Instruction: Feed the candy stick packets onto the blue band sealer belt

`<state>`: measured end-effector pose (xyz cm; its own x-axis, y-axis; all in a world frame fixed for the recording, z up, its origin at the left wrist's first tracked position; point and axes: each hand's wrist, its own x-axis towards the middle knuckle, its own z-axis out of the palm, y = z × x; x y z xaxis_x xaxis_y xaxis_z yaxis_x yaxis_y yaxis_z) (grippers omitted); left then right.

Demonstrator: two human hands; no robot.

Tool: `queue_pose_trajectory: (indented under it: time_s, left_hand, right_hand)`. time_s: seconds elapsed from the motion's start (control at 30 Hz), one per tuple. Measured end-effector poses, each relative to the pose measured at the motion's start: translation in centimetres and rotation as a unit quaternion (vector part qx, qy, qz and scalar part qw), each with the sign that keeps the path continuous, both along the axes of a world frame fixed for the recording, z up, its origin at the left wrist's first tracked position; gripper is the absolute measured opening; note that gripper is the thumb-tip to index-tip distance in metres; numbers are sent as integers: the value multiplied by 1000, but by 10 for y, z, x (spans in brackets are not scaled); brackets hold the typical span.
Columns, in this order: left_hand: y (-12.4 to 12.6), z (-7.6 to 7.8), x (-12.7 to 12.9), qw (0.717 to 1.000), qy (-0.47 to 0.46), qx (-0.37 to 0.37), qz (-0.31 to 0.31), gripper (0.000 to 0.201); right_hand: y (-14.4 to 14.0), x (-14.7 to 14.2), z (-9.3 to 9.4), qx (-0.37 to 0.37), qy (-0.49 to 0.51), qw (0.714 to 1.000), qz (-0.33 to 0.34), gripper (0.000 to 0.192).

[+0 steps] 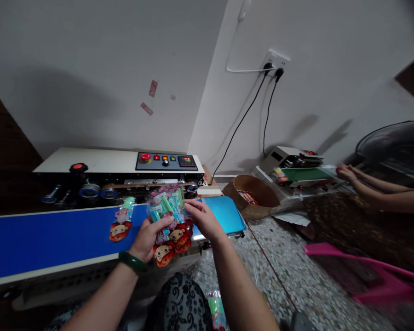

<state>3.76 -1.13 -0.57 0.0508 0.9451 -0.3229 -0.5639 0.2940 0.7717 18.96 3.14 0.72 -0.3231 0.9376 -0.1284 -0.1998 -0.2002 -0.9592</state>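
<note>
The left hand (pixel 147 236) holds a fanned stack of packets (pixel 168 206), its thumb laid across the front and its other fingers mostly hidden behind. The right hand (pixel 204 218) comes in from the right, thumb and fingertips drawn close together at the stack's right edge; whether they pinch a single packet there, I cannot tell.

The stack is between the two hands, in front of the sealing machine (pixel 124 161) and over the near side of its blue belt (pixel 65 234). Its packets run roughly far to near, clear ends far, red-haired doll faces (pixel 163 254) near. Whether any part of the stack rests on the belt is not clear.

A lone packet (pixel 124 215) lies flat on the belt, to the left of both hands and a little apart from the stack, so the left hand is nearer to it and the right hand is across the stack from it. Its long axis also points far to near, across the belt's length, with the near end slanting slightly left; its clear end faces the machine's rollers (pixel 108 193) and its doll face is toward the belt's near edge.
</note>
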Motion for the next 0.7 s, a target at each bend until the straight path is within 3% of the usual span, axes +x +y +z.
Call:
queue_pose_trajectory:
  time_s: [0.2, 0.33, 0.5, 0.6, 0.7]
  left_hand:
    - [-1, -5, 5, 999, 31, 28, -20, 31]
    - [-1, -5, 9, 999, 37, 31, -3, 31]
    - [2, -2, 9, 999, 31, -22, 36, 28]
    - [4, -2, 5, 998, 16, -30, 56, 28]
    - [2, -1, 1, 998, 16, -29, 53, 26]
  right_hand:
    - [-9, -2, -3, 21, 20, 1000, 11, 24]
    - [-13, -8, -12, 2, 62, 997, -55, 24]
    - [-7, 0, -22, -36, 114, 979, -164, 28]
    - [7, 21, -30, -84, 69, 968, -225, 24]
    - [25, 39, -38, -139, -7, 962, -235, 18]
